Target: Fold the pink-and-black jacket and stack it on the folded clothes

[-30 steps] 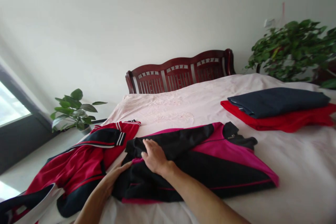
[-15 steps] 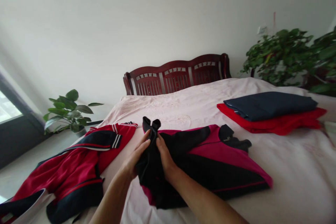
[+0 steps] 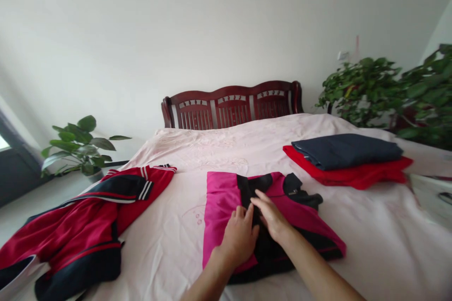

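A pink and black jacket (image 3: 219, 197) lies on the pale pink bed (image 3: 183, 244), its left part folded over so a pink panel faces up. My left hand (image 3: 240, 237) rests flat on that folded panel. My right hand (image 3: 270, 214) lies flat beside it on the black middle of the jacket, fingers stretched toward the collar (image 3: 300, 193). Neither hand grips anything.
A red and navy jacket (image 3: 81, 225) lies spread at the bed's left edge. A folded navy garment (image 3: 346, 150) sits on a folded red one (image 3: 353, 176) at the right. A dark wooden headboard (image 3: 231, 106) stands behind, with potted plants at left (image 3: 79, 143) and right (image 3: 384, 89).
Both hands had lifted the jacket's left side and sleeve; they have folded it over to the right and now press it flat. The view has shifted left.
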The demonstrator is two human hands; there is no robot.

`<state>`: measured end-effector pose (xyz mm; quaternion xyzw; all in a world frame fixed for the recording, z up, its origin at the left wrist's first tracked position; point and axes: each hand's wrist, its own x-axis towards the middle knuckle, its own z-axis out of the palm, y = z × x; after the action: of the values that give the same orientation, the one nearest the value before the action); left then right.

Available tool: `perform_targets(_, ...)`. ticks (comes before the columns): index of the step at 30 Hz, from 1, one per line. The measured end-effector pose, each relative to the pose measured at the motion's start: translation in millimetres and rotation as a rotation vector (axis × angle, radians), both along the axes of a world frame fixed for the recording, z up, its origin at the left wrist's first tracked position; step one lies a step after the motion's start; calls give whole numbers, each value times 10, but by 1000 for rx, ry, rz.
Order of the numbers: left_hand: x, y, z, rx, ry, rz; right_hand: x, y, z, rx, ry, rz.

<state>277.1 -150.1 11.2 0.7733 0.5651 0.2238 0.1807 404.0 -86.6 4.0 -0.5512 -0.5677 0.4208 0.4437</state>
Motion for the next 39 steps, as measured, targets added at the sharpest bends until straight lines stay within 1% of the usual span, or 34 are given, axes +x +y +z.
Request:
perform_targets(2,30,-52,-17,31,30,-49,-12,89,168,146,-190,-88)
perform_targets(3,52,-76,-20,34,36,-61,-57,139,274,238,-292,-97)
perform_targets(5,102,-127,-6,14,46,-69,-226,246,490,415,-543,-46)
perform_targets(6,119,-157,14,1,47,-71,-341,302,587,462,-652,5)
perform_targets(7,122,-192,46,-10,45,-87,-468,361,669,481,-739,51)
perform_targets(9,63,-275,137,-20,30,-189,-726,486,780,494,-845,115)
perform_targets(12,-209,-397,269,-9,55,-372,-1027,674,813,471,-911,131)
perform_targets(14,-449,-442,272,6,132,-409,-1141,780,771,426,-961,146)
perform_targets(15,-556,-450,235,18,173,-416,-1177,825,742,403,-984,166)
perform_targets(17,-701,-441,96,61,241,-444,-1224,909,689,372,-1016,222)
perform_targets(19,-727,-417,-88,124,277,-459,-1252,1002,665,371,-1030,270)
perform_targets(21,-652,-395,-256,177,289,-428,-1273,1110,668,392,-1030,282)
perform_targets(24,-462,-368,-432,219,267,-350,-1289,1244,641,426,-1029,269)
perform_targets(27,-307,-334,-575,243,256,-309,-1284,1271,507,406,-1045,284)
perform_targets(30,-251,-309,-679,254,273,-265,-1258,1239,388,346,-1060,299)
perform_targets(31,-263,-308,-680,243,266,-261,-1243,1226,386,339,-1059,294)
perform_targets(33,-348,-315,-611,193,206,-308,-1188,1180,445,357,-1048,266)
perform_targets(34,-422,-318,-547,164,152,-343,-1145,1137,496,377,-1040,248)
perform_targets(35,-514,-315,-474,148,76,-349,-1089,1072,547,397,-1032,231)
perform_targets(36,-620,-303,-398,153,-19,-302,-1019,983,589,413,-1027,218)
perform_targets(37,-732,-279,-328,179,-139,-188,-938,870,612,429,-1021,212)
perform_targets(38,-840,-243,-267,201,-277,-25,-848,738,609,441,-1015,213)
perform_targets(39,-936,-195,-215,189,-425,166,-754,593,577,443,-1007,218)
